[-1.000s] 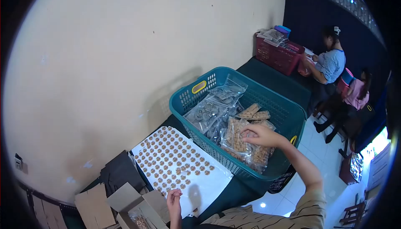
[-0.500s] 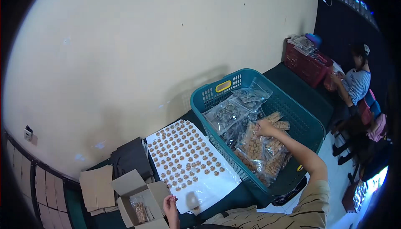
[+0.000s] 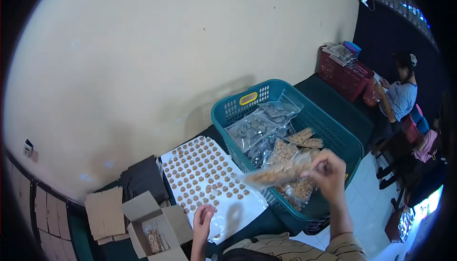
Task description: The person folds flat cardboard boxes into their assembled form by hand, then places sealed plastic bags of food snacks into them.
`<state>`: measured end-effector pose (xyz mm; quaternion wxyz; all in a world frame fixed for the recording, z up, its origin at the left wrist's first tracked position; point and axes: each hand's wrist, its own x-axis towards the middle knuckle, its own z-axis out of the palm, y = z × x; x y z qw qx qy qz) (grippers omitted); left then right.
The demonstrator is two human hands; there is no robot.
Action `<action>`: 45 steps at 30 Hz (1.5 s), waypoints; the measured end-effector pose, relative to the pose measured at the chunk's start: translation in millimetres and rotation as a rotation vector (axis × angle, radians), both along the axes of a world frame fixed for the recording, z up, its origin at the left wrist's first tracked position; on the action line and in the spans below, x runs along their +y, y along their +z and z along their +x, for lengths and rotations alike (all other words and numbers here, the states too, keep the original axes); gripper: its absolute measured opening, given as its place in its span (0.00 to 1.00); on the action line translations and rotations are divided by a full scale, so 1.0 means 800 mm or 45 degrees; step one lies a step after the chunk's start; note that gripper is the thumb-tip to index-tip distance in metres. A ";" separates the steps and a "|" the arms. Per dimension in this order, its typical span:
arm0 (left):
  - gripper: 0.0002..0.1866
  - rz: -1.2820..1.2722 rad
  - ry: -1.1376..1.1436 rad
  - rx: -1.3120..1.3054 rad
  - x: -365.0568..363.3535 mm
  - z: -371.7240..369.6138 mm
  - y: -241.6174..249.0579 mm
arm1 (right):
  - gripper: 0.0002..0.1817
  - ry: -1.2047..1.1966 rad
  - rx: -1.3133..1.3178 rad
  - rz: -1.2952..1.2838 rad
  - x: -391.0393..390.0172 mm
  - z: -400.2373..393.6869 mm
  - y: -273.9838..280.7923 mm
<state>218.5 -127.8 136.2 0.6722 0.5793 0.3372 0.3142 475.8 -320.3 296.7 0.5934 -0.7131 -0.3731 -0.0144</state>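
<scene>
My right hand point(image 3: 329, 174) grips the end of a clear plastic bag of small tan pieces point(image 3: 278, 173), slightly blurred, above the near side of the green basket point(image 3: 328, 115). Inside the basket lie more bags of tan pieces point(image 3: 297, 192) and clear bags of dark round pieces point(image 3: 252, 130). Over the near edge of a white sheet point(image 3: 247, 208) dotted with rows of small brown round pieces point(image 3: 200, 165), my left hand point(image 3: 203, 219) holds nothing, its fingers loosely bent and apart. An open cardboard box point(image 3: 166, 220) beside it contains a bag of tan pieces point(image 3: 153, 239).
Flattened cardboard point(image 3: 105, 213) and a black folded item point(image 3: 144, 180) lie left of the sheet. A dark red basket point(image 3: 342, 75) stands at the far end, where another person point(image 3: 402, 94) works. The wall point(image 3: 143, 70) rises behind the table.
My right hand has lifted a bag of tan pieces out of the basket's pile and drawn it nearer and leftward. My left hand has moved up slightly over the sheet's edge.
</scene>
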 end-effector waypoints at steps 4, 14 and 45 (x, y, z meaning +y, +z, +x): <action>0.20 0.522 0.047 -0.288 0.006 0.003 0.065 | 0.13 0.235 -0.166 -0.128 0.032 -0.075 -0.016; 0.12 0.911 0.152 -0.079 -0.002 0.001 0.080 | 0.11 0.893 0.055 -0.154 0.132 -0.135 -0.082; 0.08 -0.027 -0.064 0.100 0.000 -0.054 -0.054 | 0.18 0.900 1.751 0.084 0.193 -0.151 -0.264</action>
